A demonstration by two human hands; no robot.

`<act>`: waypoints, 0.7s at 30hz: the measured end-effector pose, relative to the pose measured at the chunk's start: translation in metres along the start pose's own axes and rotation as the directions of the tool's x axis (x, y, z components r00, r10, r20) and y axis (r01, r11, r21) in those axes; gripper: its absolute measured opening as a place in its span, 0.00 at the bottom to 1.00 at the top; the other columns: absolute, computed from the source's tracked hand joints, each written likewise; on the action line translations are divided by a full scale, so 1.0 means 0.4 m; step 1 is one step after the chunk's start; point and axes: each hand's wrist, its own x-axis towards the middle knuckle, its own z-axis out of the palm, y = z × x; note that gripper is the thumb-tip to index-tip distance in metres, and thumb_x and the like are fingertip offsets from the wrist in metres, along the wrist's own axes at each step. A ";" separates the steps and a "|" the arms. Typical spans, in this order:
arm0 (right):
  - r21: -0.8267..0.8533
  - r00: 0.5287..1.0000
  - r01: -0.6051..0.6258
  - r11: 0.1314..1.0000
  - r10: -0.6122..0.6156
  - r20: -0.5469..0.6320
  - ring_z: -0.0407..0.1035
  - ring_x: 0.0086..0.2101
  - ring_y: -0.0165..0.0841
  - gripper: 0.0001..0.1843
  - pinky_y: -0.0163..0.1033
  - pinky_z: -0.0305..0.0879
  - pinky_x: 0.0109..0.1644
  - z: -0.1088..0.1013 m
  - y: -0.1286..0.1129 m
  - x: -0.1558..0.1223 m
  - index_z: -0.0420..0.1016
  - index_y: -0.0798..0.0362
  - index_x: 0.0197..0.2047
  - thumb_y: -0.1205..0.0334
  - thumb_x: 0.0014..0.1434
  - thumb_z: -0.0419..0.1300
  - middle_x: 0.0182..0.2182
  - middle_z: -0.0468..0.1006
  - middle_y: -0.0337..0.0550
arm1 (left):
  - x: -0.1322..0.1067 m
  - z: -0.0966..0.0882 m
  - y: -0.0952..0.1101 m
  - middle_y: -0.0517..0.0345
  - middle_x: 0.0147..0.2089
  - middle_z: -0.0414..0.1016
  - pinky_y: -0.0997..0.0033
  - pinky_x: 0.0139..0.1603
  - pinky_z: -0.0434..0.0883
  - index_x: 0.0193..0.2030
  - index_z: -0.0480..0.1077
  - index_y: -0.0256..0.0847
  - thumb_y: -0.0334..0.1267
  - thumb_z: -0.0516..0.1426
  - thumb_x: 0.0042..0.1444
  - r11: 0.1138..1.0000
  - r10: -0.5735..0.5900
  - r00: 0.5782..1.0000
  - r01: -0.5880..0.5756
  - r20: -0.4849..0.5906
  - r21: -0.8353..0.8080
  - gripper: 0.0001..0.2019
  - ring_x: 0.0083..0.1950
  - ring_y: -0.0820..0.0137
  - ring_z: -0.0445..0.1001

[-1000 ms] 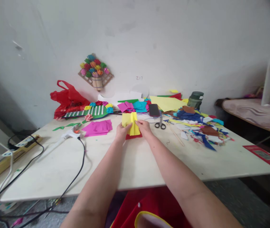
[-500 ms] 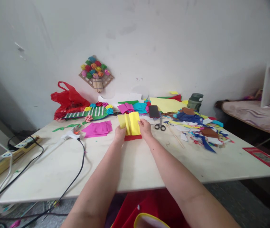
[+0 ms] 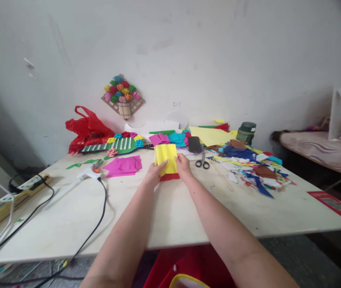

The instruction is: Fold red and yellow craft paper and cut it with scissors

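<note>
Between my two hands is a folded piece of yellow crepe paper (image 3: 166,156), held up over the middle of the table. My left hand (image 3: 156,173) grips its lower left side, thumb across the front. At the right edge, my right hand (image 3: 183,165) pinches the same paper. Below it a strip of red paper (image 3: 170,177) shows; the rest of that red piece is hidden behind the yellow. Magenta paper sheets (image 3: 124,165) lie to the left of my left hand. Black-handled scissors (image 3: 202,164) rest to the right of my right hand.
A white glue gun (image 3: 89,173) with a black cord and a power strip (image 3: 14,202) are at left. A phone (image 3: 194,144), wooden sticks (image 3: 222,176), a heap of paper scraps (image 3: 257,170) and a dark green bottle (image 3: 246,132) stand or lie right. A red bag (image 3: 89,128) sits back left.
The yellow paper, spread wider and creased before, is now narrower and flatter. My left hand has moved inward and its thumb now lies over the paper's front.
</note>
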 end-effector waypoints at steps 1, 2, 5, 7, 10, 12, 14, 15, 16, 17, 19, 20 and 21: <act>-0.006 1.000 -0.006 1.000 0.006 -0.011 0.68 0.32 0.35 0.14 0.37 0.64 0.36 -0.001 0.002 0.001 0.69 0.54 0.36 0.57 0.51 0.48 0.30 0.74 0.42 | 0.000 -0.002 -0.002 0.42 0.38 0.76 0.64 0.39 0.72 0.40 0.69 0.31 0.40 0.66 0.39 1.000 -0.004 1.000 0.005 -0.015 0.016 0.22 0.39 0.60 0.75; -0.020 1.000 -0.011 1.000 0.011 -0.024 0.68 0.32 0.35 0.15 0.37 0.64 0.37 -0.002 0.004 0.003 0.69 0.54 0.37 0.58 0.51 0.47 0.31 0.74 0.42 | 0.001 -0.005 -0.004 0.42 0.38 0.76 0.64 0.39 0.72 0.40 0.70 0.31 0.40 0.66 0.38 1.000 -0.005 0.999 0.006 -0.037 0.028 0.22 0.38 0.60 0.75; -0.067 0.998 -0.026 0.997 0.022 -0.057 0.68 0.34 0.35 0.16 0.38 0.64 0.38 -0.005 0.012 0.008 0.69 0.53 0.39 0.58 0.53 0.46 0.33 0.74 0.42 | 0.011 -0.014 -0.012 0.42 0.37 0.76 0.64 0.38 0.73 0.39 0.70 0.31 0.40 0.66 0.39 0.999 0.001 0.993 0.004 -0.116 0.040 0.21 0.37 0.60 0.76; -0.090 0.997 -0.033 0.995 0.027 -0.067 0.68 0.35 0.36 0.17 0.39 0.64 0.39 -0.005 0.016 0.012 0.69 0.52 0.42 0.58 0.54 0.45 0.34 0.75 0.43 | 0.018 -0.017 -0.013 0.43 0.37 0.76 0.63 0.38 0.73 0.40 0.70 0.31 0.40 0.66 0.40 0.999 0.009 0.991 -0.003 -0.134 0.041 0.21 0.37 0.60 0.76; -0.099 0.997 -0.040 0.994 0.033 -0.070 0.69 0.37 0.36 0.19 0.39 0.64 0.40 -0.003 0.018 0.015 0.68 0.50 0.47 0.58 0.55 0.45 0.37 0.75 0.43 | 0.021 -0.015 -0.014 0.44 0.36 0.76 0.63 0.37 0.72 0.39 0.70 0.31 0.41 0.65 0.40 0.999 0.016 0.989 -0.010 -0.150 0.041 0.20 0.36 0.60 0.76; -0.086 0.997 -0.053 0.995 0.048 -0.060 0.69 0.37 0.36 0.20 0.39 0.64 0.40 -0.002 0.016 0.015 0.67 0.50 0.49 0.56 0.56 0.45 0.37 0.75 0.43 | 0.020 -0.011 -0.015 0.44 0.36 0.76 0.65 0.36 0.72 0.39 0.70 0.32 0.40 0.65 0.40 0.999 0.029 0.990 -0.024 -0.141 0.034 0.20 0.36 0.61 0.76; -0.067 0.997 -0.076 0.995 0.074 -0.031 0.69 0.36 0.36 0.22 0.39 0.64 0.40 0.000 0.010 0.013 0.65 0.49 0.52 0.53 0.56 0.47 0.36 0.75 0.43 | 0.019 -0.007 -0.017 0.46 0.35 0.76 0.67 0.34 0.72 0.39 0.70 0.32 0.39 0.65 0.41 0.999 0.044 0.991 -0.040 -0.126 0.035 0.19 0.35 0.63 0.75; -0.062 0.996 -0.085 0.994 0.085 -0.007 0.70 0.36 0.35 0.24 0.39 0.64 0.40 0.000 0.006 0.011 0.63 0.49 0.54 0.52 0.55 0.49 0.36 0.75 0.42 | 0.019 -0.005 -0.018 0.47 0.34 0.76 0.68 0.33 0.72 0.39 0.70 0.32 0.39 0.64 0.41 0.998 0.051 0.991 -0.046 -0.124 0.042 0.18 0.34 0.64 0.75; -0.062 0.996 -0.090 0.994 0.092 0.022 0.70 0.36 0.35 0.26 0.40 0.64 0.40 0.000 0.000 0.009 0.62 0.48 0.55 0.50 0.54 0.51 0.36 0.75 0.42 | 0.018 -0.004 -0.019 0.48 0.33 0.76 0.68 0.32 0.71 0.39 0.70 0.33 0.39 0.64 0.41 0.997 0.058 0.990 -0.051 -0.126 0.054 0.18 0.33 0.65 0.75; -0.070 0.994 -0.093 0.993 0.096 0.054 0.70 0.37 0.36 0.30 0.40 0.64 0.41 0.001 -0.007 0.006 0.60 0.48 0.57 0.49 0.52 0.53 0.38 0.74 0.42 | 0.018 -0.003 -0.020 0.49 0.33 0.76 0.69 0.32 0.71 0.39 0.70 0.33 0.39 0.64 0.41 0.996 0.066 0.990 -0.058 -0.127 0.068 0.18 0.32 0.66 0.75; -0.105 0.986 -0.103 0.989 0.116 0.120 0.70 0.40 0.37 0.38 0.42 0.63 0.44 0.001 -0.023 0.000 0.55 0.46 0.60 0.48 0.47 0.59 0.43 0.73 0.44 | 0.016 -0.003 -0.021 0.50 0.33 0.76 0.71 0.31 0.70 0.39 0.70 0.33 0.39 0.63 0.41 0.992 0.093 0.989 -0.082 -0.115 0.094 0.18 0.31 0.68 0.74; -0.128 0.980 -0.115 0.985 0.133 0.151 0.69 0.43 0.39 0.42 0.43 0.63 0.45 0.000 -0.031 -0.004 0.53 0.46 0.62 0.48 0.45 0.61 0.46 0.72 0.45 | 0.016 -0.004 -0.022 0.50 0.33 0.76 0.71 0.31 0.69 0.38 0.70 0.33 0.40 0.63 0.41 0.990 0.108 0.989 -0.098 -0.100 0.104 0.18 0.31 0.68 0.74; -0.149 0.972 -0.127 0.981 0.153 0.178 0.67 0.46 0.40 0.45 0.45 0.61 0.48 0.000 -0.039 -0.007 0.51 0.45 0.63 0.47 0.43 0.63 0.49 0.70 0.46 | 0.015 -0.005 -0.022 0.50 0.32 0.76 0.72 0.31 0.69 0.38 0.71 0.33 0.40 0.63 0.41 0.988 0.119 0.989 -0.109 -0.084 0.111 0.18 0.31 0.69 0.74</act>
